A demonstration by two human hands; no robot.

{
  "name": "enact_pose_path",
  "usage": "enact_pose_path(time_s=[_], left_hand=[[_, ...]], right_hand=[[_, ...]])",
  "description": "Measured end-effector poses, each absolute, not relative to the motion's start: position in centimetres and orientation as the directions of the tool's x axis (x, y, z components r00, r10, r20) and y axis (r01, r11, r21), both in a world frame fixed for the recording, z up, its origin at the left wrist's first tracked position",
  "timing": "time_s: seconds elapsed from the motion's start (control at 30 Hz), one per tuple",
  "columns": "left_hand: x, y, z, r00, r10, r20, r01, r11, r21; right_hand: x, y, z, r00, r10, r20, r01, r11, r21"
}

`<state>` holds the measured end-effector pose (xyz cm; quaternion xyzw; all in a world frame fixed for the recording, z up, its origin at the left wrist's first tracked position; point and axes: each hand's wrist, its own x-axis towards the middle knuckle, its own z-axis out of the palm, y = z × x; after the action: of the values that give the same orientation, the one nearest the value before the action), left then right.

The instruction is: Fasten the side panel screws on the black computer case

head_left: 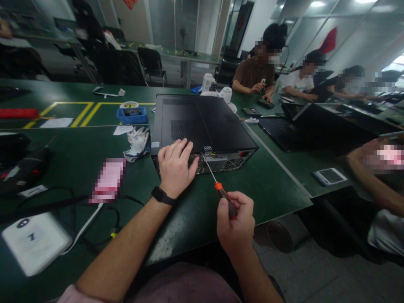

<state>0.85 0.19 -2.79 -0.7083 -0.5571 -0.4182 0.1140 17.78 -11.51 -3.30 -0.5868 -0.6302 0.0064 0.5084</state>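
Observation:
A black desktop computer case (186,109) lies flat on the green table, its rear panel facing me. My left hand (177,166), a black watch on its wrist, rests over the near edge of the case. Its fingers lie flat on the top cover and the thumb is spread towards the rear panel. My right hand (236,219) is wrapped round the dark and orange handle of a screwdriver (219,186). The thin shaft points away from me, its tip at the upper edge of the rear panel; whether it sits in a screw is too small to tell.
Left of the case are white gloves (138,143), a blue bin (131,114), a phone (109,179) on a cable and a white box-shaped device (36,242). A phone (330,176) and monitor-like panels (280,132) are to the right. Several people sit around.

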Motion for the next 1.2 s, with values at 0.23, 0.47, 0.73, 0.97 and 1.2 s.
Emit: enact_pose_path(time_s=[0.23,0.47,0.73,0.97,1.2], left_hand=[[0.8,0.1,-2.8,0.03,0.696,0.717,0.884,-0.353,0.306],[0.9,0.1,-2.9,0.031,0.699,0.715,0.888,-0.348,0.302],[0.8,0.1,-2.8,0.032,0.694,0.719,0.89,-0.347,0.295],[0.9,0.1,-2.7,0.024,0.703,0.711,0.881,-0.351,0.316],[0.8,0.1,-2.8,0.021,0.711,0.703,0.878,-0.35,0.327]], right_hand=[[17.9,-11.7,-4.1,0.196,0.747,0.636,0.754,0.3,-0.585],[18.2,-11.5,-3.8,0.164,0.788,0.594,0.662,0.359,-0.658],[17.7,-11.5,-3.6,0.201,0.729,0.654,0.707,0.354,-0.612],[17.9,-11.6,-4.0,0.164,0.75,0.641,0.766,0.312,-0.562],[17.8,-11.3,-4.3,0.19,0.707,0.681,0.772,0.322,-0.549]])
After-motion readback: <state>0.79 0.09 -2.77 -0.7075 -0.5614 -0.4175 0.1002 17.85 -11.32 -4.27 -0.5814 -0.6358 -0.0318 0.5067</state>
